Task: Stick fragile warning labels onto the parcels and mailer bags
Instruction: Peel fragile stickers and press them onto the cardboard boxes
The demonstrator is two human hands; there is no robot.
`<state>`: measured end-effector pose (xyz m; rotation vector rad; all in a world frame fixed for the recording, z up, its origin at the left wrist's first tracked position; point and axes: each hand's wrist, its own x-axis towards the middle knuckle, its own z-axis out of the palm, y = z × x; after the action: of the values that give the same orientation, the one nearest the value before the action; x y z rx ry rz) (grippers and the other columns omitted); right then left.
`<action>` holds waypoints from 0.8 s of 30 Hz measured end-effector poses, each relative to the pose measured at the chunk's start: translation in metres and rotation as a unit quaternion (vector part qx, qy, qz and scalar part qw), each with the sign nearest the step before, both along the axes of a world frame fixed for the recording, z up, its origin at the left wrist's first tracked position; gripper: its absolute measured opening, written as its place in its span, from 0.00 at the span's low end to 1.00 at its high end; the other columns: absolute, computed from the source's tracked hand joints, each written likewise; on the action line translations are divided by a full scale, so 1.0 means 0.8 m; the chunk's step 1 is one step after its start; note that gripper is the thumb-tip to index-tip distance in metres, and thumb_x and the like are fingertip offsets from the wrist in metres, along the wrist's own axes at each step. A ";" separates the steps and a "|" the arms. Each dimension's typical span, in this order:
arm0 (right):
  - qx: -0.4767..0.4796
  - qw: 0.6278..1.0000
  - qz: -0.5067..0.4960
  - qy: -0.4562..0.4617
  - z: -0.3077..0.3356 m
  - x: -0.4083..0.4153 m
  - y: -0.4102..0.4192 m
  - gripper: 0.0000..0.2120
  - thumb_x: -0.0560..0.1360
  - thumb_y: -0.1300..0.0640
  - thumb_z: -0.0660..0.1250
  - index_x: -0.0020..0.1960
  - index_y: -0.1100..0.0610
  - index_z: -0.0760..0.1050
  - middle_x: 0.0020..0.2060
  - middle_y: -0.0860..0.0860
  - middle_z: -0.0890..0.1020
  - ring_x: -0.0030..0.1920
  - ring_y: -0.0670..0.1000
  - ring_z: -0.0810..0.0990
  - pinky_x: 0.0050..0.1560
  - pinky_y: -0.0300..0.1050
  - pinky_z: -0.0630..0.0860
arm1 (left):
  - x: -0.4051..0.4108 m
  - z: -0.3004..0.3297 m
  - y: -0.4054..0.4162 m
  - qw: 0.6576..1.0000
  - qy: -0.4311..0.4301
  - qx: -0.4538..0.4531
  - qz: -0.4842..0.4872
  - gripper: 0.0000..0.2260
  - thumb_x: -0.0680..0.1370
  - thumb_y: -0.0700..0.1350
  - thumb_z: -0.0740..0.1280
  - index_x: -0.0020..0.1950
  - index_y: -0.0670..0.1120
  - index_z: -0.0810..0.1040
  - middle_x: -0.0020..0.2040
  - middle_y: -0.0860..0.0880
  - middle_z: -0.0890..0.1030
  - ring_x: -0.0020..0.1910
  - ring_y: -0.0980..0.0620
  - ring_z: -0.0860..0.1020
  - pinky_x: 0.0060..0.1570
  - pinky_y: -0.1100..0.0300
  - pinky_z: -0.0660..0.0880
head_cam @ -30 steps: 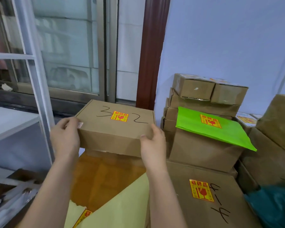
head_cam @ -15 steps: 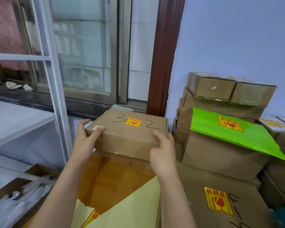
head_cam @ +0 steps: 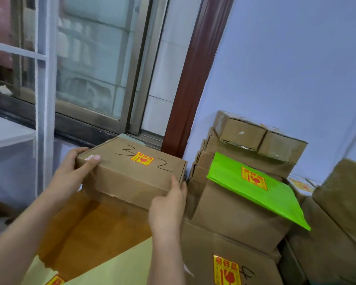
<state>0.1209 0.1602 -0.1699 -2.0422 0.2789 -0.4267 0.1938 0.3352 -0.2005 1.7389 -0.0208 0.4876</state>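
Note:
I hold a flat brown cardboard box [head_cam: 132, 171] marked "3 2" in black pen, with a yellow-and-red fragile label [head_cam: 142, 158] on its lid. My left hand [head_cam: 70, 173] grips its left end, thumb on the lid. My right hand [head_cam: 169, 204] grips its near right corner. The box sits low by the window sill, above an orange-brown surface [head_cam: 95, 229]. Right of it, a bright green mailer bag [head_cam: 255, 188] with a fragile label lies on stacked boxes. A large labelled box [head_cam: 224, 264] and a pale yellow mailer [head_cam: 115, 268] lie near me.
A stack of brown boxes [head_cam: 255, 140] stands against the blue wall at right, with more cartons [head_cam: 341, 202] at the far right. A window with a metal frame [head_cam: 132, 79] and a dark brown post [head_cam: 193, 79] are behind. White shelving [head_cam: 41, 99] stands at left.
Both hands carried the box forward and down toward the window sill, and my view has shifted left. The grip on the box has stayed the same.

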 end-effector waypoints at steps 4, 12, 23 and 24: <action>-0.001 1.000 -0.009 -0.001 -0.006 0.002 -0.001 0.33 0.75 0.74 0.49 0.77 0.53 0.54 0.77 0.50 0.50 0.76 0.50 0.52 0.71 0.39 0.54 | -0.002 -0.002 -0.003 1.000 -0.001 -0.009 -0.005 0.29 0.74 0.57 0.62 0.72 0.48 0.64 0.67 0.45 0.69 0.61 0.47 0.69 0.54 0.52 0.69; 0.013 1.000 -0.017 -0.004 -0.006 0.005 -0.002 0.30 0.78 0.70 0.52 0.77 0.53 0.54 0.76 0.51 0.54 0.75 0.51 0.56 0.70 0.40 0.57 | -0.001 -0.001 -0.007 1.000 0.000 -0.004 0.007 0.27 0.76 0.56 0.62 0.73 0.48 0.62 0.69 0.45 0.68 0.63 0.46 0.69 0.55 0.53 0.67; 0.012 0.998 -0.066 -0.002 -0.014 0.006 -0.001 0.30 0.79 0.65 0.56 0.78 0.54 0.50 0.71 0.55 0.66 0.70 0.56 0.66 0.67 0.45 0.63 | -0.006 -0.003 0.004 0.998 0.009 0.040 -0.037 0.34 0.73 0.52 0.68 0.75 0.54 0.56 0.72 0.46 0.65 0.68 0.42 0.66 0.61 0.47 0.70; 0.014 0.998 -0.069 0.003 -0.014 0.007 -0.002 0.30 0.79 0.64 0.56 0.78 0.55 0.49 0.71 0.56 0.66 0.69 0.57 0.67 0.66 0.45 0.64 | -0.006 -0.003 0.003 0.998 0.008 0.049 -0.040 0.36 0.73 0.50 0.70 0.76 0.54 0.55 0.72 0.46 0.64 0.69 0.42 0.66 0.61 0.47 0.69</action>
<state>0.1262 0.1589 -0.1810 -2.0041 0.4288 -0.4991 0.1886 0.3376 -0.2031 1.8301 -0.1033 0.4188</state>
